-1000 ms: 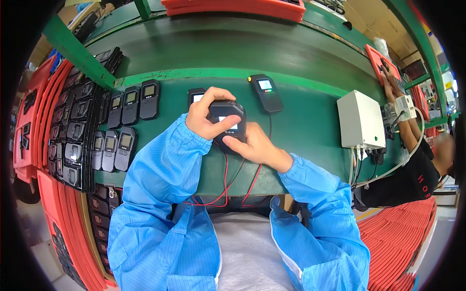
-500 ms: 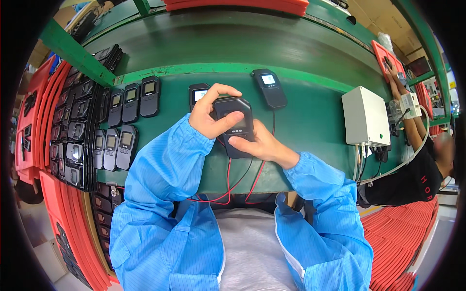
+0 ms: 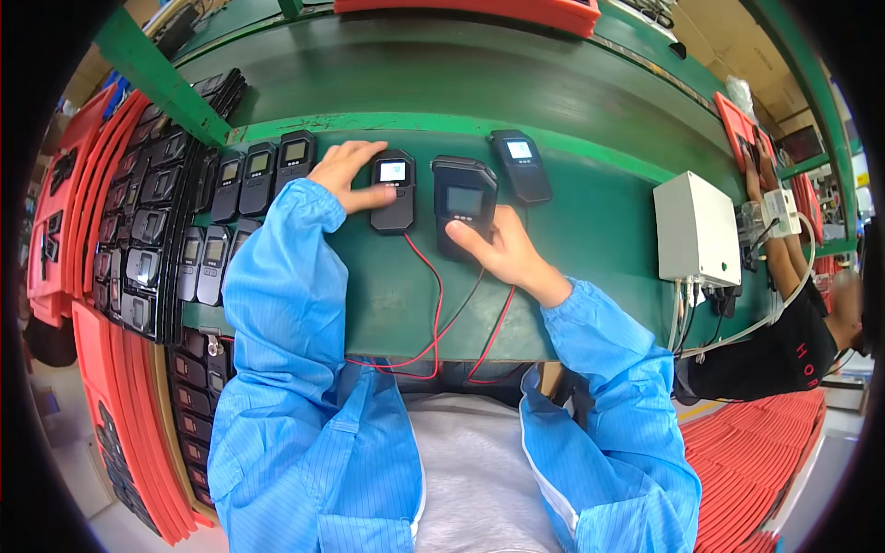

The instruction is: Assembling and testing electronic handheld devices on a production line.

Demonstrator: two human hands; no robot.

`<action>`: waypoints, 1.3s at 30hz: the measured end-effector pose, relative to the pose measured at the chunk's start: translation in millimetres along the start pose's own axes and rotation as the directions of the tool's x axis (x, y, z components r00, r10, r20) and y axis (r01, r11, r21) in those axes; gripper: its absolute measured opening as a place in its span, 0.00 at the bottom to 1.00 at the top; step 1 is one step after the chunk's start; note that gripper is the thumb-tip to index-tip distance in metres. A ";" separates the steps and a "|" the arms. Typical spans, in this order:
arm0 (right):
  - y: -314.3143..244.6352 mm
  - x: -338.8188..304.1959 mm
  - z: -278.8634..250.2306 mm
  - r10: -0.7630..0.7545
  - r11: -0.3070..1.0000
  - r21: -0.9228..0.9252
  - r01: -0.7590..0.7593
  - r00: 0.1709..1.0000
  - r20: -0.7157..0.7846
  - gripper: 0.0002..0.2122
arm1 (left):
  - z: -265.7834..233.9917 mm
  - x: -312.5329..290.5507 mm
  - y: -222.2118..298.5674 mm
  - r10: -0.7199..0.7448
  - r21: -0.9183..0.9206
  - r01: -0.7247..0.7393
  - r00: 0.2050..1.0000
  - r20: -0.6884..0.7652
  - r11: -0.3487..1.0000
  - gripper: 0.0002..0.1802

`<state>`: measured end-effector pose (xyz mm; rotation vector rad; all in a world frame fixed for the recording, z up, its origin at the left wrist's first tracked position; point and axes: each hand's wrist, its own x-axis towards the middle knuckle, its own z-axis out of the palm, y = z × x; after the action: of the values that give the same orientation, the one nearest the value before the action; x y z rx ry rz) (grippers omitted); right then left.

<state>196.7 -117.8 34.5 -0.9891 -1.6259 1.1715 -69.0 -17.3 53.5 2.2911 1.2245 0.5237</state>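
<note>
My right hand (image 3: 512, 251) grips a black handheld meter (image 3: 464, 201) with a dull grey screen, thumb on its front, fingers behind it. A second black meter (image 3: 394, 212), its screen lit white, lies on the green bench with a red lead running from its lower end. Beside its left edge is my left hand (image 3: 348, 180), fingers apart, index finger near the top corner and thumb reaching over the meter's front; whether it presses there I cannot tell. Farther right lies another lit meter (image 3: 525, 175). Red and black leads (image 3: 435, 304) loop toward the bench's front edge.
Several black meters (image 3: 260, 168) stand in rows on the left, next to stacked black trays (image 3: 147, 226) of parts. A white box (image 3: 696, 230) with cables sits on the right. Red trays (image 3: 756, 452) are stacked lower right. Another person's arms (image 3: 784, 249) reach in at far right.
My left hand has let go of the held meter and moved left to the lit meter on the bench. My right hand alone now holds the grey-screened meter, slightly farther right.
</note>
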 end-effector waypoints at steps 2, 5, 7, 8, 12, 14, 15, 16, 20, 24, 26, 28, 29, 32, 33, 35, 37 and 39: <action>-0.1 0.5 -0.7 -0.013 0.999 -0.036 0.013 1.000 0.002 0.16 | -0.8 -4.9 1.5 0.101 0.188 -0.117 0.991 0.090 0.975 0.47; 0.9 0.7 -2.5 -0.097 0.992 -0.083 0.094 0.994 -0.040 0.16 | -2.9 -4.0 4.9 -0.014 0.116 -0.009 0.981 0.194 0.993 0.58; 0.8 0.7 -3.3 -0.107 0.985 -0.139 0.099 0.993 -0.052 0.16 | -3.5 -4.3 4.8 -0.007 0.093 -0.009 0.985 0.172 0.996 0.57; 1.0 0.7 -4.4 -0.116 0.975 -0.196 0.101 0.991 -0.067 0.16 | -3.5 -3.9 4.6 0.002 0.069 -0.012 0.988 0.152 0.998 0.56; 0.3 1.9 -9.6 -0.110 0.971 -0.230 0.071 0.981 -0.161 0.17 | -4.9 8.5 15.8 -0.018 -0.065 0.026 0.991 0.134 0.998 0.49; 0.1 3.8 -11.6 -0.097 0.974 -0.220 0.051 0.975 -0.202 0.17 | -2.3 10.8 19.0 -0.029 -0.124 0.047 0.990 0.138 0.991 0.45; -0.5 5.7 -14.8 -0.035 0.971 -0.239 -0.011 0.982 -0.188 0.15 | -0.2 11.4 21.0 -0.014 -0.280 0.061 0.986 0.165 0.958 0.41; -1.4 7.5 -17.5 0.028 0.963 -0.260 -0.073 0.984 -0.174 0.15 | 1.7 11.6 22.5 0.005 -0.428 0.077 0.982 0.187 0.900 0.36; -6.8 7.8 -13.4 0.043 0.945 -0.312 -0.094 0.985 -0.166 0.18 | -1.3 11.9 23.9 0.040 -0.643 0.100 0.979 0.200 0.760 0.23; -17.3 6.8 -11.8 0.145 0.961 -0.207 -0.182 0.973 -0.181 0.21 | -1.6 11.6 32.8 0.031 -0.751 0.018 0.998 0.051 0.660 0.14; -20.6 7.5 -9.4 0.209 0.961 -0.142 -0.237 0.960 -0.184 0.22 | 0.5 11.5 36.0 0.020 -0.777 -0.026 1.000 -0.018 0.628 0.11; -22.0 7.9 -7.3 0.064 0.962 -0.245 -0.121 0.971 -0.232 0.21 | 6.4 11.3 35.6 0.054 -0.826 -0.076 0.997 -0.056 0.559 0.12; -22.0 7.8 -6.5 -0.011 0.953 -0.297 -0.066 0.968 -0.252 0.21 | 8.4 11.4 36.7 0.070 -0.847 -0.100 0.995 -0.074 0.522 0.12; -18.4 7.6 -5.7 -0.234 0.814 -0.576 0.076 0.951 -0.204 0.21 | 15.4 10.5 45.4 0.108 -0.783 -0.152 0.988 -0.108 0.604 0.12; -17.2 7.7 -4.9 -0.333 0.705 -0.696 0.138 0.931 -0.152 0.20 | 17.9 9.2 47.8 0.127 -0.748 -0.177 0.984 -0.125 0.640 0.12; -18.0 9.4 -6.1 -0.411 0.649 -0.726 0.227 0.908 -0.084 0.20 | 22.4 8.4 55.7 0.122 -0.755 -0.185 0.983 -0.139 0.629 0.12; -20.7 11.3 -9.7 -0.551 0.511 -0.758 0.405 0.831 0.072 0.20 | 25.5 8.7 63.8 0.107 -0.768 -0.204 0.979 -0.175 0.608 0.12; -23.3 5.5 -11.2 -0.526 0.600 -0.675 0.429 0.847 0.071 0.19 | 28.2 9.9 67.1 0.125 -0.776 -0.237 0.971 -0.203 0.584 0.12</action>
<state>203.2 -115.2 60.0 -0.9238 -2.0787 0.1053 -4.5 -47.8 70.7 1.5920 0.5760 1.0623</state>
